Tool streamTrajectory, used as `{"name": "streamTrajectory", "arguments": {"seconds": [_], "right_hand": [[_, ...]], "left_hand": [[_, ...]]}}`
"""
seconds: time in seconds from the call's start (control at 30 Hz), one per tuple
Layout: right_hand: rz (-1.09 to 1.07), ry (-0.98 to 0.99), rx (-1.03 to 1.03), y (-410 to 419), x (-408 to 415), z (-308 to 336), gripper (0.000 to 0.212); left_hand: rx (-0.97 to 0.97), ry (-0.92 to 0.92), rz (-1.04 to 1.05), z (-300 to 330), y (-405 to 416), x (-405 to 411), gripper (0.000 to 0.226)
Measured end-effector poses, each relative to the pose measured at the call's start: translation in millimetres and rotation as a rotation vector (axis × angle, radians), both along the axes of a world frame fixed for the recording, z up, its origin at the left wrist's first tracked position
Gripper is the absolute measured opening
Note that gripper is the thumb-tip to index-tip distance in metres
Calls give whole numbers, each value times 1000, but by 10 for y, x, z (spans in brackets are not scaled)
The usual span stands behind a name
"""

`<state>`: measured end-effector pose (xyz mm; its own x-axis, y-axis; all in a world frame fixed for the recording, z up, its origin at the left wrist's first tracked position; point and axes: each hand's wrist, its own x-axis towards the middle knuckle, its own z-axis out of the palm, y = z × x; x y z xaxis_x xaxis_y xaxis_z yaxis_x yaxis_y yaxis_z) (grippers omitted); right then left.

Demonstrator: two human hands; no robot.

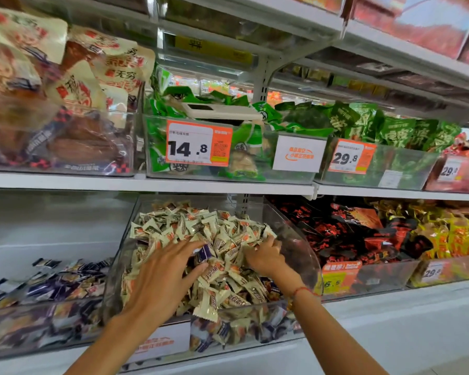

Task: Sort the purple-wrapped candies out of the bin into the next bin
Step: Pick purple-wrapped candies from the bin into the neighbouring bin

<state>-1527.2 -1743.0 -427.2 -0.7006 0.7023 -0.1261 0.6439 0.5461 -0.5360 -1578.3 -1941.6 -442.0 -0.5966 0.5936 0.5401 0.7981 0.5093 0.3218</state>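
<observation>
Head view: both hands are in the middle clear bin [136,239] on the lower shelf, which is heaped with cream-wrapped candies [201,228]. Left hand [163,274] lies flat on the heap, fingers [186,246] spread and nearly straight; a purple-wrapped candy [204,254] shows just under its index fingertip, near the centre of the heap, apparently touched but not yet gripped. Right hand [266,255] is at the right side of the heap, fingers curled into the candies; cannot tell whether it holds one. More purple wrappers show low against the front wall. The neighbouring bin [38,315] to the left already holds purple candies [60,282].

Judged step: search and pick, mid-task. Next move calls for pinching the exposed purple candy clear of the cream ones, then carrying it over the left wall and dropping it there.
</observation>
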Motion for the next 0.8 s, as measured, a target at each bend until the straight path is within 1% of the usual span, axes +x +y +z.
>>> {"name": "streamTrajectory", "arguments": {"seconds": [0.03, 0.1, 0.2, 0.27, 0.33, 0.4, 0.57, 0.63, 0.7, 0.73, 0.8], "right_hand": [[-39, -5, -29, -71, -78, -6, 79], [-67, 59, -38, -173, -277, -39, 77], [110, 161, 5, -325, -497, -73, 63], [247, 144, 80, -426, -486, -46, 51], [349, 151, 117, -468, -380, 3, 50], [459, 191, 113, -417, -233, 23, 55], [756, 138, 36, -218, 172, 165, 67], [843, 77, 62, -119, 252, 273, 74], [849, 71, 108, -4, 292, 401, 79], [823, 90, 127, 60, 308, 470, 78], [740, 94, 197, 178, 364, 605, 64]], "left_hand": [[1, 1, 1, -12, 1, -5, 53], [-3, 12, 16, -45, -4, -25, 52], [32, 95, 54, -70, 14, -64, 49], [82, 207, 97, -67, 15, -64, 48], [119, 305, 115, -52, 0, -51, 48], [125, 341, 124, -46, -10, -46, 48], [88, 282, 105, -55, 18, -67, 47], [80, 258, 96, -63, 17, -74, 46], [66, 230, 86, -82, 11, -77, 46], [56, 218, 83, -90, 10, -78, 46], [43, 201, 87, -104, 13, -77, 47]]}}
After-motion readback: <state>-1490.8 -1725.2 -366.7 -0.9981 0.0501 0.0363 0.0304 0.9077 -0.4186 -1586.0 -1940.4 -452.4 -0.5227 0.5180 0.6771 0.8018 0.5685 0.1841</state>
